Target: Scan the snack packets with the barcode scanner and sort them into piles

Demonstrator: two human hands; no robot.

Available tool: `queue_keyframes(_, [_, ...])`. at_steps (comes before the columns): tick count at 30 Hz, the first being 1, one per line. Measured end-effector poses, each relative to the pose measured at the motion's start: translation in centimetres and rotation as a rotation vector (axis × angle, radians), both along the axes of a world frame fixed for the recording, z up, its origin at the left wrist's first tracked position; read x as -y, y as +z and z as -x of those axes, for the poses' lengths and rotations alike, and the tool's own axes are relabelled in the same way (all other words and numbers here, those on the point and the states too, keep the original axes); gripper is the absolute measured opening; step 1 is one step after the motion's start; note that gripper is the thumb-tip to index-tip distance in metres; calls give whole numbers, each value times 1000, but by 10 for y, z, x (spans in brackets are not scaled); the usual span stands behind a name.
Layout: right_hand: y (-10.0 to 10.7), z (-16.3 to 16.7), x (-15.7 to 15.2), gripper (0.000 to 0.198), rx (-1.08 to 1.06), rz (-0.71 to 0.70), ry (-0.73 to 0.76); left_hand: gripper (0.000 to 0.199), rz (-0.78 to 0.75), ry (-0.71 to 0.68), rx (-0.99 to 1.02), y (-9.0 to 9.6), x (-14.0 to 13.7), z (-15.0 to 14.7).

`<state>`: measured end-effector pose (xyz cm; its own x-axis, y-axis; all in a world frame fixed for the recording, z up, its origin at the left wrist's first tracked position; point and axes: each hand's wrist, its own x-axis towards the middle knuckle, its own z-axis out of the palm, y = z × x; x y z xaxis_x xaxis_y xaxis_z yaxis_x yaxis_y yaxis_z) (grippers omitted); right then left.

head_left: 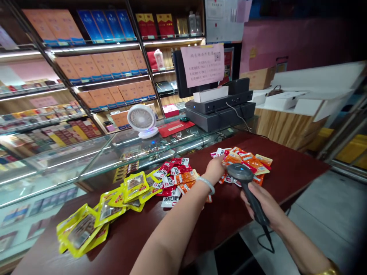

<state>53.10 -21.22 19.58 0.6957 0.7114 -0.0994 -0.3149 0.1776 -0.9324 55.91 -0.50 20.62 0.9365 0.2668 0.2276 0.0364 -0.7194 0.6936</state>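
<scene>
My left hand [216, 169], with a pale bangle on the wrist, is closed at the left edge of a pile of orange and red snack packets [252, 162]. Its fingers are partly hidden, with a red-and-white snack packet [220, 152] at their tips. My right hand [262, 202] grips the handle of a black barcode scanner [243, 175]. The scanner's head is just right of my left hand, over the pile. Left of my forearm lie red-and-white packets [169, 181], orange packets [185, 177] and several yellow snack packets [109, 210], some overlapping.
The packets lie on a dark red-brown table [137, 236]. Behind it, a glass counter [114, 147] carries a white fan [142, 120], a red mat [175, 129] and a monitor [179, 72] beside a black cash drawer [220, 116]. The scanner's cord [266, 235] hangs past the table edge.
</scene>
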Motion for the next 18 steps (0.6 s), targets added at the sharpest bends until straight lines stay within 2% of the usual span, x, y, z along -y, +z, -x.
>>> queue_keyframes(3, [-4,1,2,33,-16,-4,12,37,-237,-50,47,13,-17,23])
queue_keyframes(5, [-7,2,0,33,-29,-17,23,33,-336,-23,-8,24,-37,43])
queue_keyframes(9, [-9,8,-11,35,-69,-23,78,34,-519,209,-286,41,-83,84])
queue_keyframes(13, [-3,21,-28,40,-90,-36,152,38,-673,443,-480,40,-111,118])
queue_keyframes(15, [-1,28,-36,41,-104,-36,173,46,-687,478,-502,35,-118,129])
queue_keyframes(18, [-3,35,-50,40,-118,-41,196,57,-690,456,-499,28,-124,137])
